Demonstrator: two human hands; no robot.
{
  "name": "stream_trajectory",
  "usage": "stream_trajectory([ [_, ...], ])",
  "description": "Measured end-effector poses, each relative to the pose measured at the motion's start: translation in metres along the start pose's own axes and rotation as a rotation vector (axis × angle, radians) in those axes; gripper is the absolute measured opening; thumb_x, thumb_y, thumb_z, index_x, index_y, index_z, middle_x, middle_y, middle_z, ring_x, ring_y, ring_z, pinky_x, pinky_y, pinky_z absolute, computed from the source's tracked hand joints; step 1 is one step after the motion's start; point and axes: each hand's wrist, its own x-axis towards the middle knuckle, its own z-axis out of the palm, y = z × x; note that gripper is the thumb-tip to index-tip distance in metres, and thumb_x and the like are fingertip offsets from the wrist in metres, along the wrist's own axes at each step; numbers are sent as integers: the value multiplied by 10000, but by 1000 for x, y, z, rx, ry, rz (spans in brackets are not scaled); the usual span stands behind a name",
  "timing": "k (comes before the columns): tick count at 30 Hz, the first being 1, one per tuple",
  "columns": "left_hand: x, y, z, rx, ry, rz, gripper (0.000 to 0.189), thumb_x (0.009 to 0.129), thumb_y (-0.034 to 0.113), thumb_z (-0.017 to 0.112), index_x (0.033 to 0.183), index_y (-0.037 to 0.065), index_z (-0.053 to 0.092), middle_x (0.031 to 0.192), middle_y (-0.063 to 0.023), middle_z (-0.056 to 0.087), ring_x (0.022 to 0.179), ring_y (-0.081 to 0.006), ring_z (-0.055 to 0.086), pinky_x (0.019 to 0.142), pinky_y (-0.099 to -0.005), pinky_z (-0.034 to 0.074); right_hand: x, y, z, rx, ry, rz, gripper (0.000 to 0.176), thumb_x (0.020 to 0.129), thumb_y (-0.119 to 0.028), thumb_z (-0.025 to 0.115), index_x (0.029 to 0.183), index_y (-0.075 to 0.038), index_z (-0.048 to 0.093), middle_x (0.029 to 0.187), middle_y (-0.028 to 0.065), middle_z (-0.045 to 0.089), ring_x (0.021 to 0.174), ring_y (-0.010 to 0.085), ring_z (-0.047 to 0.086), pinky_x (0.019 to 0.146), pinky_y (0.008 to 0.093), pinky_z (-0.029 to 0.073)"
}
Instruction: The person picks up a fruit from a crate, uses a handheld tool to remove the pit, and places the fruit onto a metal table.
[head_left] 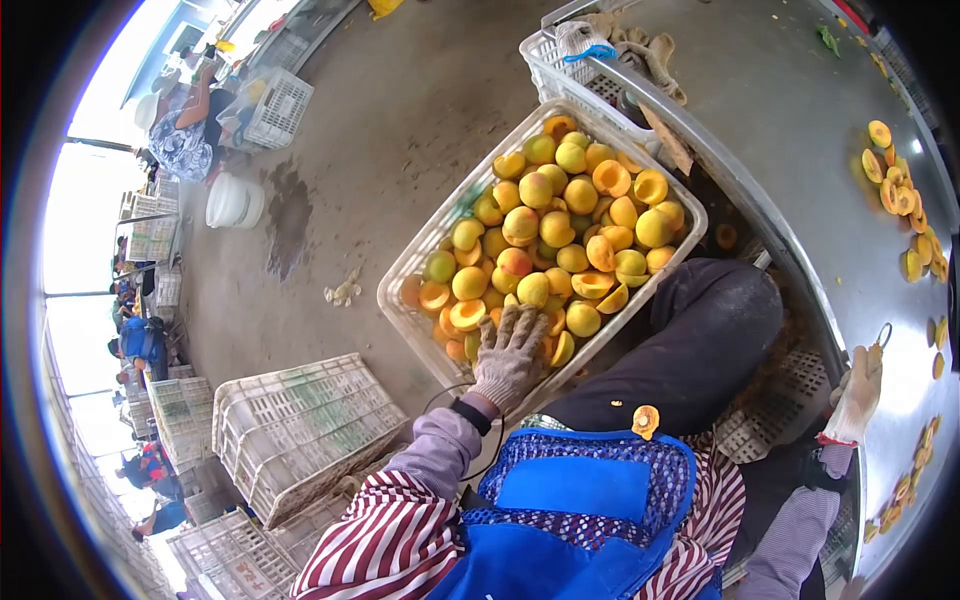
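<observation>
My left hand (510,350), in a knitted work glove, reaches into a white plastic crate (392,288) piled with yellow peaches (520,226), some whole and some halved. Its fingers are spread over the fruit at the near edge, and nothing shows gripped in them. On the right, my gloved right hand (858,395) is closed around a small tool with a thin wire loop (884,335), held over the metal table (800,180); its handle is hidden in the glove. A peach piece (646,421) lies on my blue apron (570,490).
Peach halves (900,195) lie along the table's far side, with more halves (905,480) nearer me. Gloves (640,55) rest on a white basket (545,65) at the top. Upturned crates (300,425), a white bucket (235,201) and a seated person (185,130) are leftward.
</observation>
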Motion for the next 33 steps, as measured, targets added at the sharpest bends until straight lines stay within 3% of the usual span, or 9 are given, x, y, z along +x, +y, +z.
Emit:
stream_trajectory([
  [5,42,3,-81,-212,-252,40,432,849,315,669,1255,170,648,1368,-73,586,1363,-298,456,1067,-469,401,9,10,-5,13,-52,-27,479,961,-245,596,1353,18,516,632,-41,406,431,46,348,386,208,308],
  [9,89,34,-68,-285,228,121,421,827,268,697,1226,144,649,1336,-63,598,1342,-274,477,1022,-438,461,2,1,-1,-22,-7,27,346,963,-263,595,1204,-17,569,612,-51,405,429,40,359,383,219,315],
  [13,150,62,-52,-233,355,285,538,850,314,696,1347,154,565,1436,-96,518,1370,-326,443,1115,-488,378,-3,-4,-1,-11,-9,-1,277,964,-258,599,1122,-32,573,614,-55,408,442,35,374,390,218,333],
  [15,171,48,-17,-81,339,299,504,892,322,632,1371,193,546,1461,-149,490,1376,-359,434,1145,-509,334,-4,-3,-1,-1,8,-2,282,967,-243,594,1142,-23,572,618,-55,410,451,34,381,392,220,339],
  [20,192,49,-34,-150,160,128,437,905,289,568,1335,212,579,1465,-89,507,1343,-342,474,1131,-523,332,-2,-3,-2,-16,-3,-2,223,974,-241,585,1060,-36,569,603,-46,418,444,41,392,392,222,351],
  [23,218,61,-98,-184,-79,52,310,875,261,620,1177,213,666,1245,-70,643,1111,-302,623,932,-496,493,-3,-6,-1,-35,-9,14,257,976,-250,584,1104,-27,578,583,-40,413,439,46,393,391,227,355],
  [27,281,80,-80,-432,364,55,363,840,266,671,1193,183,661,1232,-90,651,1086,-317,632,892,-459,518,-5,-7,0,-52,26,15,234,984,-245,578,1083,-33,571,590,-35,429,452,44,404,395,225,360],
  [29,310,87,-56,-121,595,-31,337,845,270,678,1151,130,657,1257,-119,638,1135,-332,612,924,-445,511,-8,-8,0,-2,28,24,232,983,-237,588,1092,-33,571,599,-31,442,463,44,415,399,226,364],
  [33,320,69,-50,-255,505,16,346,845,297,676,1141,124,632,1174,-135,677,1147,-320,618,915,-428,521,-7,-7,-1,-5,31,18,213,978,-226,598,1070,-34,583,608,-31,451,465,48,423,405,231,373],
])
